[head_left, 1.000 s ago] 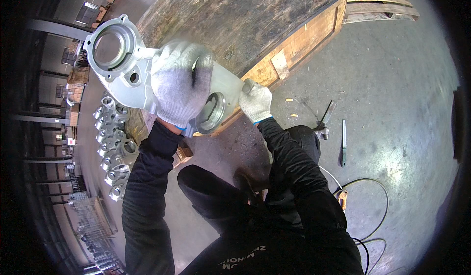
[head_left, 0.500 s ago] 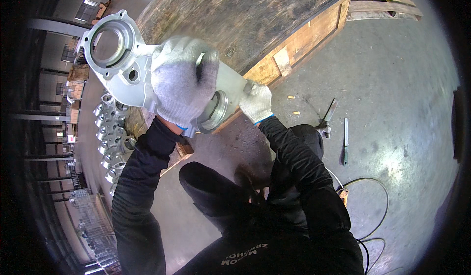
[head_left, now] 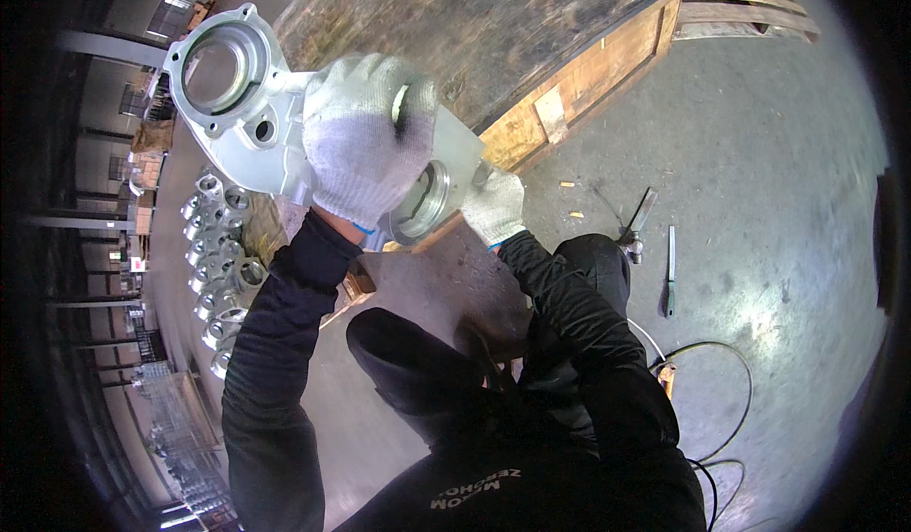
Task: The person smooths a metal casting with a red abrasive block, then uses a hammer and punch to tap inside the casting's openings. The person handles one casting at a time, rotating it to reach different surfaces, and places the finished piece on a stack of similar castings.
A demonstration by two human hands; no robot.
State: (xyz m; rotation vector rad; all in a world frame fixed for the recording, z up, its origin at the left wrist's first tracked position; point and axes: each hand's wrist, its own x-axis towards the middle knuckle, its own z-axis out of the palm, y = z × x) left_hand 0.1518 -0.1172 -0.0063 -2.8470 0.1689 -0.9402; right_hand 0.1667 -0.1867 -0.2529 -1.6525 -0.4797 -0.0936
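Observation:
A long, pale silver metal casting [head_left: 251, 157] slants across in front of me. It has a large flanged ring at its upper left end and a second round opening lower right. My left hand [head_left: 365, 138], in a white knit glove, is closed over the casting's middle; a pale sliver shows between thumb and fingers, too unclear to name. My right hand [head_left: 495, 206], also gloved, grips the casting's lower right end, its fingers partly hidden behind the metal. The casting is just above the near edge of a worn wooden work surface [head_left: 399, 19]; whether it touches is hidden.
Several similar castings [head_left: 220, 257] stand in rows at the left. On the concrete floor at the right lie a hammer [head_left: 635, 245], a green-handled file [head_left: 671, 276] and a black hose [head_left: 745, 361]. A slatted wooden pallet [head_left: 745, 5] is at the far right.
My left hand has slid slightly right and up over the casting. The casting has shifted and tilted a little upward; my right hand keeps its grip at the same end.

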